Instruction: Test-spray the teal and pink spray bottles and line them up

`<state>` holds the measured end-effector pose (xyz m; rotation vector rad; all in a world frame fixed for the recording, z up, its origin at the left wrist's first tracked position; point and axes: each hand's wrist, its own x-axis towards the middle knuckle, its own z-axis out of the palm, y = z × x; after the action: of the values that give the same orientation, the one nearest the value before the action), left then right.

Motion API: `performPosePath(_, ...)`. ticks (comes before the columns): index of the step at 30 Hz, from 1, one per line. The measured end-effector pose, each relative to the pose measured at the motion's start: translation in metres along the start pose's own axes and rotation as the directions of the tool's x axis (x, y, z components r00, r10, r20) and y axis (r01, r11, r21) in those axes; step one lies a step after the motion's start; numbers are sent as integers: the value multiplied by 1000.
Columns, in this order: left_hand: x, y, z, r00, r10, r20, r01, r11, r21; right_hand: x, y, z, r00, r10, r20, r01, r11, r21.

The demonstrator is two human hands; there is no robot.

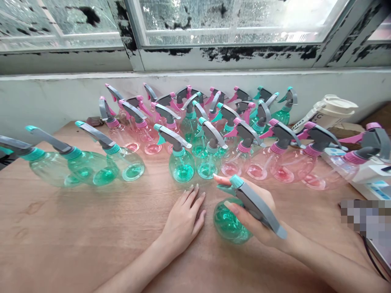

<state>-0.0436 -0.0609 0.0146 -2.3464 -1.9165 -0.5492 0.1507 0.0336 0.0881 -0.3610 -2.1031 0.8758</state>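
My right hand (259, 211) is wrapped round the neck of a green spray bottle (230, 224) with a grey and teal trigger head, near the front of the table. Flat on the wood to its left rests my left hand (185, 211), fingers stretched out and holding nothing. Just beyond my fingertips stand two green spray bottles (182, 169), with a row of pink spray bottles (284, 167) running off to the right. Three more green spray bottles (105, 169) stand apart at the left. The palm of my right hand is hidden behind the trigger head.
Several pink and green spray bottles (143, 130) crowd the back of the wooden table (91, 236), against the wall below a window (229, 24). A white lidded cup (332, 110) is at the back right. A blurred-out object (366, 221) and a dark cable (371, 254) lie at the right edge.
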Motion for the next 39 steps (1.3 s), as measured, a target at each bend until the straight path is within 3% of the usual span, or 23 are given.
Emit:
performPosePath(10,1,1,1,1000,-5,7,5,1000,-10,1,-4,-1,998,54,8,-54,999,5)
performPosePath(18,1,1,0,1000,-17,22,17,1000,-17,14,-12,-4,1000,20,-11,-21,998,-65)
performPosePath(25,0,0,1,1000,-22,9,22,999,-27,6,-12,-3,999,11,-44,-13,999,-50)
performPosePath(34,1,1,0,1000,-21,20,21,1000,-8,-9,-3,8,985,129,-117,-129,992,6)
performPosePath(39,2,2,0,1000,-20,24,20,1000,-6,-6,-5,6,989,100,-111,-103,994,-23)
